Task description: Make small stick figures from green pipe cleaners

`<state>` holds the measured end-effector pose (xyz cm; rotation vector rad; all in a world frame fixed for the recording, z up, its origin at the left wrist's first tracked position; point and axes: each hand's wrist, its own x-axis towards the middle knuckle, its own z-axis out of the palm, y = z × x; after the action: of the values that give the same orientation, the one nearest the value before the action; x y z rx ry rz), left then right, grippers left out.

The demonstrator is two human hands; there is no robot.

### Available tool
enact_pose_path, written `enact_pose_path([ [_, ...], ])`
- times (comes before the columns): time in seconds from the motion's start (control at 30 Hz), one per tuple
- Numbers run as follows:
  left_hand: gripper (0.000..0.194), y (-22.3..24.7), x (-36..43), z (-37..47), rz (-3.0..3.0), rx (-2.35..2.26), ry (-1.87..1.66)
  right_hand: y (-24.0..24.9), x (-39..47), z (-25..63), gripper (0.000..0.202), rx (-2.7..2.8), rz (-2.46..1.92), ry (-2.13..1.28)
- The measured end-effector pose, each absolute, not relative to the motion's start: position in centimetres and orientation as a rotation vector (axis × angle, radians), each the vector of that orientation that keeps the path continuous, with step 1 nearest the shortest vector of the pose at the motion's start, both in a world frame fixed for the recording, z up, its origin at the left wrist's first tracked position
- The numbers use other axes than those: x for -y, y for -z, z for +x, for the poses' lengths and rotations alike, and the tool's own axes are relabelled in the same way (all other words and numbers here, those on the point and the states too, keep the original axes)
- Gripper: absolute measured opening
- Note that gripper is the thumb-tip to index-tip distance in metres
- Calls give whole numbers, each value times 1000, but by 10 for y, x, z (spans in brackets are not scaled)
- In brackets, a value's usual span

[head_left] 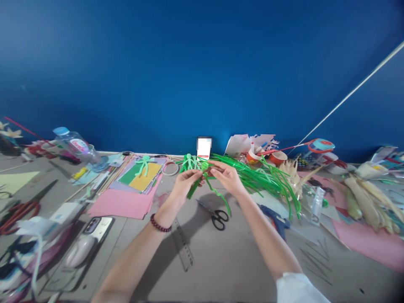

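Observation:
Above the table, my left hand (186,182) is closed on a green pipe cleaner piece, with a flat green strip (193,190) showing below its fingers. At the fingertips a small coiled green head (205,166) stands up. One twisted green pipe cleaner (217,193) dangles from it towards the table. My right hand (229,177) pinches at this piece from the other side, thumb and forefinger by the coil; the exact contact is too small to make out. Beneath the hands lie black-handled scissors (219,219) and a clear ruler (183,246).
Behind the hands are green pipe cleaner figures (189,161), a propped phone (204,147) and a tape roll (170,168). Right of them lie loose green pipe cleaners (252,174) and a blue glue gun (275,221). Pink paper (121,204) and a phone (102,227) lie left.

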<state>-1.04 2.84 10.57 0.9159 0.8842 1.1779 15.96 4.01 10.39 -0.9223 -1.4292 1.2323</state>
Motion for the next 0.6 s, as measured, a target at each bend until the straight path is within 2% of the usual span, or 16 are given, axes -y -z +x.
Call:
enact_pose_path([
  [0.2, 21, -102, -33, -11, 714, -789, -1205, -96, -43, 154, 35, 1411, -990, -1392],
  [0.37, 22, -100, -32, -11, 759, -863, -1170, -92, -42, 150, 35, 1351, -1017, -1390],
  [0.6, 23, -90, -37, -13, 812, -875, -1111, -93, -41, 154, 29, 1535, -1114, -1302],
])
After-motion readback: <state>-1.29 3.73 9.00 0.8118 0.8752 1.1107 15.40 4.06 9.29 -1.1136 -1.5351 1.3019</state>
